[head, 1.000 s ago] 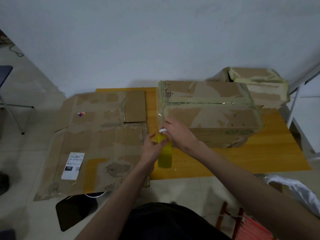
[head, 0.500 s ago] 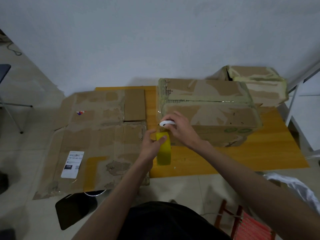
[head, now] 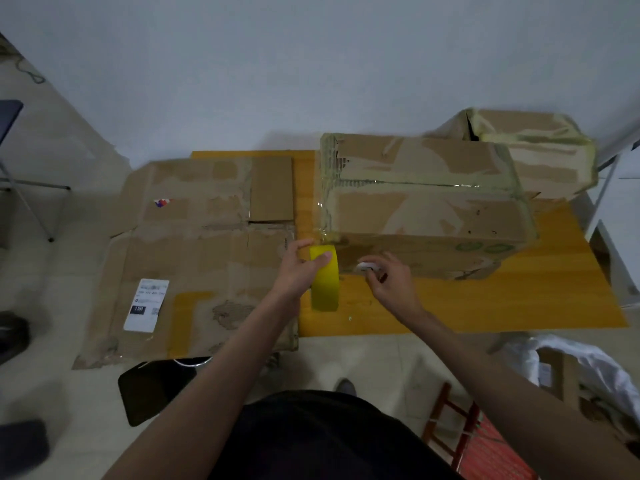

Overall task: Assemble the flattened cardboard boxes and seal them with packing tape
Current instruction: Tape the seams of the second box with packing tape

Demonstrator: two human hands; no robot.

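Note:
An assembled cardboard box [head: 426, 206] lies on the yellow table [head: 502, 303], its top seam taped. My left hand [head: 298, 271] grips a yellow roll of packing tape [head: 325, 278] held on edge just below the box's near left corner; a clear strip runs from the roll up to that corner. My right hand [head: 388, 282] is to the right of the roll, in front of the box's near side, fingers closed on a small white object [head: 365, 266]. A flattened cardboard box [head: 194, 251] lies to the left, partly over the table.
A second taped box [head: 533, 150] stands behind the first at the back right, against the wall. A red stool [head: 485, 441] and a white bag [head: 595, 365] are at the lower right. A black flat object [head: 152, 389] lies on the floor under the flattened cardboard.
My right hand moved from the box's left corner down and to the right with the white object. The tape roll and my left hand stayed almost in place.

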